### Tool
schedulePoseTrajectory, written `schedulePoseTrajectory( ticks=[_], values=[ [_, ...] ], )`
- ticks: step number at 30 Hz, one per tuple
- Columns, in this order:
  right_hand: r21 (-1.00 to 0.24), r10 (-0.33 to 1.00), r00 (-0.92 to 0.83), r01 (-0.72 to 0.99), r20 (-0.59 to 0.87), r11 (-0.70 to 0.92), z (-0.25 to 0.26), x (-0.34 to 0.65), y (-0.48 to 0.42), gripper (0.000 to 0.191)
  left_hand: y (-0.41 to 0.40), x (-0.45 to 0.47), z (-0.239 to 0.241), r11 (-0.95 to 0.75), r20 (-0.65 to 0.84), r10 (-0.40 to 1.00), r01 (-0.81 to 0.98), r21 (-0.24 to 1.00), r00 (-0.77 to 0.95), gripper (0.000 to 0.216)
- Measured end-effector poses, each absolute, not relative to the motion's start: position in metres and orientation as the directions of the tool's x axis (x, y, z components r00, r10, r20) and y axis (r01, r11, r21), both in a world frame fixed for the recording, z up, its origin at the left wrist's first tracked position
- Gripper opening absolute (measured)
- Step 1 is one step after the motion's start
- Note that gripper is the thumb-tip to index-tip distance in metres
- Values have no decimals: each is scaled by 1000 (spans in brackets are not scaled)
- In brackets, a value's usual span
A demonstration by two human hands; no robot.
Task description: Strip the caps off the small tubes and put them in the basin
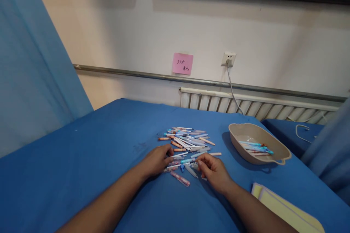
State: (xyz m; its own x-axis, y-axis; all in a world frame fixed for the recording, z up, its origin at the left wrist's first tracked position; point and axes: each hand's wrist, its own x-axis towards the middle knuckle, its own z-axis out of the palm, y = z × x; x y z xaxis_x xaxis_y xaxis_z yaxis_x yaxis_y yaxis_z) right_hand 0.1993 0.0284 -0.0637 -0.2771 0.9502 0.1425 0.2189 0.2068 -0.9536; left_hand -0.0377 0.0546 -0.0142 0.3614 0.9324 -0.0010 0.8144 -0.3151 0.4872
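Observation:
A loose heap of pens, pen barrels and thin white refills [188, 140] lies on the blue cloth in front of me. Between my hands, low over the near side of the heap, is a teal-and-pink pen [184, 161]. My left hand [158, 159] is curled at its left end, thumb and fingers bent around it. At the right end, my right hand [214, 171] pinches the pen with thumb and forefinger. Just below lies a pink patterned pen barrel [180, 179], beside a small blue piece [182, 168] and a pale grey barrel [191, 170].
A beige basin [277, 143] holding several blue and pink pens stands to the right. Nearer, yellow sheets with purple edges [284, 207] lie partly under my right forearm. A radiator [218, 102] and a socket with a plugged cable [228, 59] are at the wall behind.

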Motion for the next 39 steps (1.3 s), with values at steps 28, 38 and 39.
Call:
schedulePoseTrajectory(
  ticks=[28, 38, 39],
  values=[
    [-970, 970, -36, 37, 239, 241, -53, 207, 37, 36, 69, -42, -17, -342, 77, 938, 869, 357, 337, 15],
    [-852, 916, -147, 336, 374, 402, -50, 209, 33, 28, 51, -22, -11, -376, 173, 926, 786, 490, 335, 15],
    [-798, 896, -206, 406, 395, 445, -49, 207, 30, 29, 45, -17, -10, -391, 191, 920, 765, 512, 342, 14]
  ],
)
